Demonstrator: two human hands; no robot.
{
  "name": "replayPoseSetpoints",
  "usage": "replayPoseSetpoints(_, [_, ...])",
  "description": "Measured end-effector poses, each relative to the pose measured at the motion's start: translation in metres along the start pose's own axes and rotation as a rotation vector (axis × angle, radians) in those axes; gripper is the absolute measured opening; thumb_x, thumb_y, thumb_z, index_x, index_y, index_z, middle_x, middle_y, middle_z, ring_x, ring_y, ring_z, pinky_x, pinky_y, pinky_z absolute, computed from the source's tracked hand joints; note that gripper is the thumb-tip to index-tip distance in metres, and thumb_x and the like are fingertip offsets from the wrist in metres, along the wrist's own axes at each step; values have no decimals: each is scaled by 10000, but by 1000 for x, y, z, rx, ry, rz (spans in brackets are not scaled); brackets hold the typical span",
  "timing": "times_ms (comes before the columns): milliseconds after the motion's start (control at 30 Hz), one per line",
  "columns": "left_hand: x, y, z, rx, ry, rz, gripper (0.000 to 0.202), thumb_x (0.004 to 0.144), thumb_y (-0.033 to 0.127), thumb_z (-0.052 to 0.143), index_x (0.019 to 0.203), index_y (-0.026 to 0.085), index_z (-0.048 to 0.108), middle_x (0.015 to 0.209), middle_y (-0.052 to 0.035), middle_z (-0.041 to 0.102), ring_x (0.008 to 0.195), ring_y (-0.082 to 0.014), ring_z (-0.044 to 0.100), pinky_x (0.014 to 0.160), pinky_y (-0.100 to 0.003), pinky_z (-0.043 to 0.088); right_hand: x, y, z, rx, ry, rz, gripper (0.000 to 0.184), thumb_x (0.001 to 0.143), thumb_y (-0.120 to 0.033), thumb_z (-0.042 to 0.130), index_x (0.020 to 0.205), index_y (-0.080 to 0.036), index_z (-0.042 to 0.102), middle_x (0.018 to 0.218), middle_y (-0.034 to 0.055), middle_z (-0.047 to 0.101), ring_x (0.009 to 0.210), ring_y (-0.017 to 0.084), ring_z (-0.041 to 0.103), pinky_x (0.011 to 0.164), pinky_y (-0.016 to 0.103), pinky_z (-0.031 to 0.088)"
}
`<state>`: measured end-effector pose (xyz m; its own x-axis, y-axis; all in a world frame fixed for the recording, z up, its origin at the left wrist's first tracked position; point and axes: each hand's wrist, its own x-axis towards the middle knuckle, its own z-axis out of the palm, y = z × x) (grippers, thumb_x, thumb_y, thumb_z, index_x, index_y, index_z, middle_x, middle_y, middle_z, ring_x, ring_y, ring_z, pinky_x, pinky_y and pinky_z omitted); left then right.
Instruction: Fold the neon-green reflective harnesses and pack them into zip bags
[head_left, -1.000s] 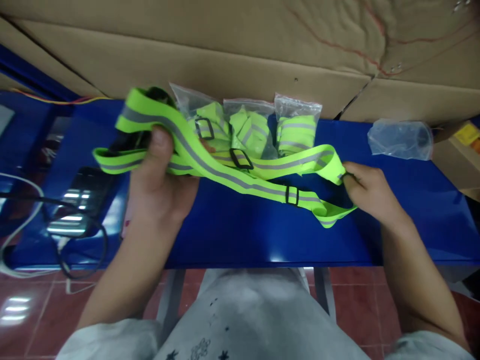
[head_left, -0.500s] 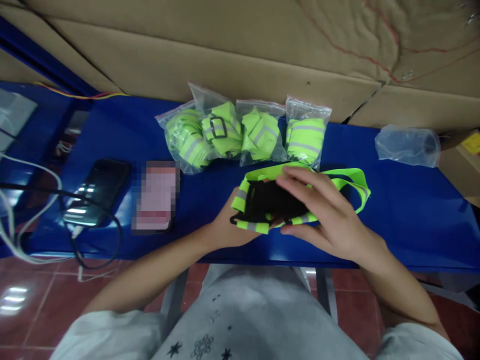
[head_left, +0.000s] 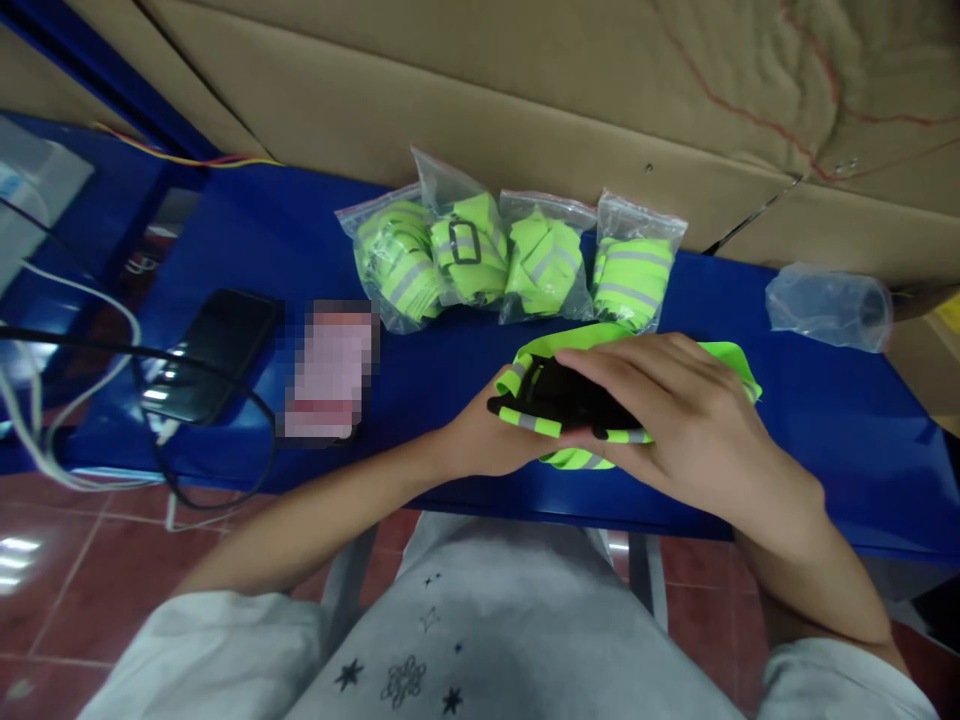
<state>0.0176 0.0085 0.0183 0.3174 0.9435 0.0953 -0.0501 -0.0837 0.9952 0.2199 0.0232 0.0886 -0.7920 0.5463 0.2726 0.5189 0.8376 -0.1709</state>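
A neon-green reflective strap vest (head_left: 540,400) with grey stripes and a black patch lies bunched over the blue table (head_left: 825,440). My left hand (head_left: 487,445) grips its underside from the left. My right hand (head_left: 675,420) presses down on top of it, fingers wrapped over the folded bundle. A loop of the strap sticks out on the right beyond my right hand. Behind the bundle, several clear bags (head_left: 547,265) each holding a folded green vest stand in a row.
A crumpled clear bag (head_left: 829,305) lies at the far right. A black phone (head_left: 214,355) with cables and a blurred pink item (head_left: 334,370) sit at the left. Cardboard (head_left: 525,90) rises behind the table. Red floor tiles show below.
A second ago the vest was stretched out between both hands. It has since been gathered into a compact bundle, and my right hand now presses further over it.
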Motion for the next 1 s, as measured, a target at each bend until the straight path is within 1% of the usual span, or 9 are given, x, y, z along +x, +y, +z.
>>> replayPoseSetpoints(100, [0, 3, -7, -33, -114, 120, 302, 784, 512, 821, 935, 266, 731, 913, -42, 778, 904, -255, 761, 852, -404, 657, 11, -4, -9, 41, -44, 4, 610, 1004, -507, 625, 1525, -204, 530, 1340, 124, 690, 1210, 274, 678, 1011, 421, 580])
replayPoseSetpoints(267, [0, 20, -7, -4, -18, 213, 418, 790, 576, 812, 1058, 262, 742, 974, -37, 757, 1004, -272, 752, 892, -401, 652, 18, -15, -29, -101, -16, -22, 609, 1034, -586, 520, 1551, -265, 515, 1243, 99, 699, 1084, 272, 692, 867, 391, 593])
replayPoseSetpoints(333, [1, 29, -5, -10, -16, 198, 379, 778, 542, 835, 1013, 258, 746, 959, -15, 744, 1008, -266, 750, 889, -390, 653, 16, -15, -32, -159, 2, -64, 561, 1054, -543, 493, 1537, -259, 528, 1259, 92, 704, 1074, 269, 700, 826, 377, 588])
replayPoseSetpoints(533, [10, 30, 8, -196, -274, 1, 101, 862, 289, 766, 886, 214, 704, 835, -1, 717, 777, -178, 711, 706, -311, 613, 14, 6, -21, -75, 128, -31, 347, 1080, -361, 501, 1373, -264, 660, 1177, -1, 790, 986, 161, 768, 777, 274, 569])
replayPoseSetpoints(700, [14, 6, 14, -323, -214, -30, 105, 884, 258, 742, 918, 190, 671, 825, 6, 679, 765, -139, 655, 680, -252, 554, 22, 21, -11, -29, 125, -4, 282, 1049, -388, 589, 1240, -242, 738, 984, -20, 814, 839, 149, 776, 661, 262, 490])
replayPoseSetpoints(767, [14, 0, 10, -290, -241, -14, 101, 897, 249, 731, 946, 182, 673, 868, -2, 679, 806, -138, 645, 716, -249, 553, 26, 24, -10, 54, 80, 23, 257, 1045, -394, 593, 1165, -241, 761, 837, -27, 783, 691, 118, 716, 597, 257, 429])
replayPoseSetpoints(867, [13, -2, 1, -286, -267, -36, 146, 904, 275, 743, 977, 171, 671, 879, -9, 674, 821, -137, 639, 743, -244, 554, 33, 27, -8, 311, 24, 127, 289, 1030, -389, 615, 864, -189, 740, 575, -46, 568, 476, 65, 437, 517, 261, 325])
replayPoseSetpoints(933, [12, 0, -3, -349, -298, -97, 163, 909, 287, 749, 994, 170, 675, 917, -21, 694, 875, -153, 667, 808, -265, 575, 37, 29, -6, 460, 6, 229, 387, 1025, -396, 618, 710, -172, 644, 542, -51, 425, 482, 60, 318, 503, 259, 296])
replayPoseSetpoints(1000, [12, 1, -5, -461, -351, -173, 167, 915, 292, 749, 1012, 171, 688, 962, -35, 719, 923, -174, 696, 860, -297, 593, 39, 32, -2, 542, 0, 318, 439, 1018, -412, 624, 655, -168, 579, 567, -42, 372, 518, 65, 304, 505, 256, 285])
